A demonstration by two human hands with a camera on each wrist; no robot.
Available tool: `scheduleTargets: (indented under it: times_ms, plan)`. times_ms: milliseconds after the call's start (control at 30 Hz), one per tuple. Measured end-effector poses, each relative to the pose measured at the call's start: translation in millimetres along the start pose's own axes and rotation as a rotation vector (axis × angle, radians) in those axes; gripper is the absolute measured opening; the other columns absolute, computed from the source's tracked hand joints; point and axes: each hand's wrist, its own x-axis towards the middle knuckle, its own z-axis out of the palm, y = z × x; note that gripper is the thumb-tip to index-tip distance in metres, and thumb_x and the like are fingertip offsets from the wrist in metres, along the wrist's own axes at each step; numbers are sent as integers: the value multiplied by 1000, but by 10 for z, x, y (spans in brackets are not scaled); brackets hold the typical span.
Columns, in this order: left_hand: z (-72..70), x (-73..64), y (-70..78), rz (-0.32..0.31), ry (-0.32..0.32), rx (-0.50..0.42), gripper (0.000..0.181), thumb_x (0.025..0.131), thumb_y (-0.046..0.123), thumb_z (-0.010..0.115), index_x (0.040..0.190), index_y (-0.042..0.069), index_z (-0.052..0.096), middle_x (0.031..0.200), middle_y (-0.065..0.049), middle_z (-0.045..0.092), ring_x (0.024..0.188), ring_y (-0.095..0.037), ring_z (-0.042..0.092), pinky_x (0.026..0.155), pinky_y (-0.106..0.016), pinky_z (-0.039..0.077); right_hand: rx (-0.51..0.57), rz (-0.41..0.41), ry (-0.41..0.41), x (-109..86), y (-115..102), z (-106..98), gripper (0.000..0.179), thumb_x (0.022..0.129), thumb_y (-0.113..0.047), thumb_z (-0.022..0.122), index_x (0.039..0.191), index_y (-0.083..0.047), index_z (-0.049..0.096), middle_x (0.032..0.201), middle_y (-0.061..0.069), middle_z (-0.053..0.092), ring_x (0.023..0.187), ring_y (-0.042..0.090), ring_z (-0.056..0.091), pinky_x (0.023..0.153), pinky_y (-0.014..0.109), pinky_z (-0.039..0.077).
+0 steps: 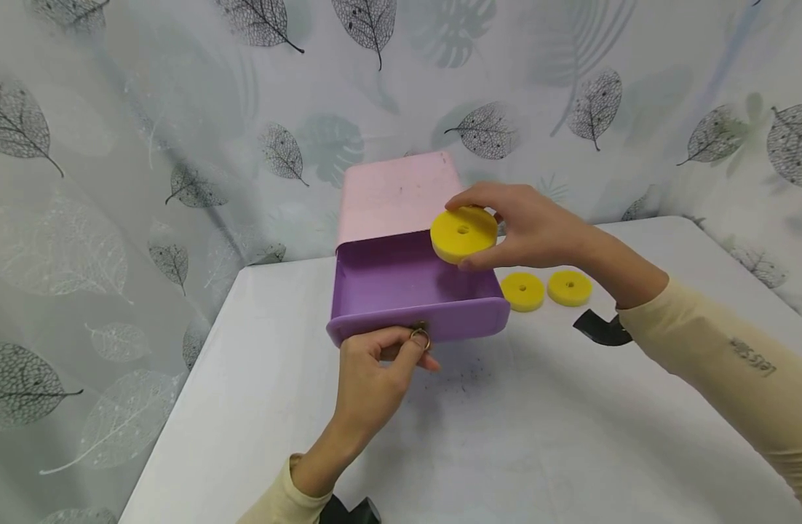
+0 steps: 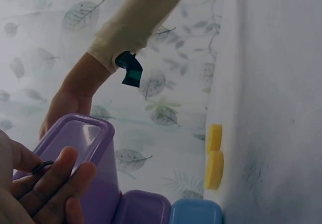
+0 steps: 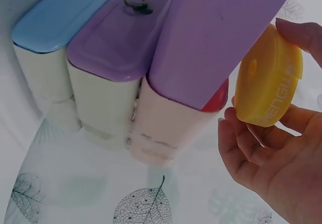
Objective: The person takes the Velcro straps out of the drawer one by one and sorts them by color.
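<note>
In the head view, a purple drawer (image 1: 388, 280) is pulled out of a pink drawer unit (image 1: 401, 193). My left hand (image 1: 373, 375) pinches the drawer's metal ring pull (image 1: 428, 340) between thumb and fingers. Above the drawer's right side, my right hand (image 1: 525, 225) holds a yellow disc (image 1: 450, 246) with a small centre hole, gripped by its rim. Raised lettering shows on the disc's edge in the right wrist view, where the drawer (image 3: 216, 38) hangs close beside it. The bare inside floor of the drawer shows in the head view.
Two more yellow discs (image 1: 522, 292) lie on the white table (image 1: 506, 429), right of the unit. Another purple drawer front (image 3: 113, 43) and a blue one (image 3: 48, 30), both pushed in, sit below the pulled-out drawer. Leaf-patterned cloth (image 1: 401, 94) hangs behind.
</note>
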Motion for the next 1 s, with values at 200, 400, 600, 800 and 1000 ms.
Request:
scheduleTargets:
  times_ms: [200,400,600,800,1000]
  plan:
    - [-5,3,3,-10,7,9,20,96,6,66,85,13,81,68,13,72,70,-10,74,57,-30,41,-13,8,-1,-17,18,-53,68,79,-25,92,137,-7,62,133,2,65,116,23,58,95,53,46]
    - [-9,3,-9,-9,6,9,20,96,7,66,85,13,81,68,13,72,70,-10,74,57,-30,39,-18,24,3,-74,94,-82,67,79,-26,92,137,-8,63,133,3,65,119,24,57,95,54,46]
    - [-5,7,-14,-2,1,2,20,96,7,66,85,13,81,69,13,72,70,-11,74,56,-29,39,-43,59,0,-154,136,-149,70,79,-25,92,140,-9,61,135,5,64,121,27,57,96,56,45]
    - [-2,4,-19,-3,4,7,20,96,7,66,85,13,81,68,14,72,70,-11,73,58,-29,39,-54,89,14,-201,184,-198,68,80,-23,92,139,-9,61,132,4,65,117,24,57,95,53,45]
    - [3,3,-15,-5,8,8,20,96,7,66,85,14,81,68,14,72,70,-11,73,57,-29,38,-54,90,17,-215,213,-215,68,79,-22,92,138,-8,61,132,3,65,117,24,57,94,52,45]
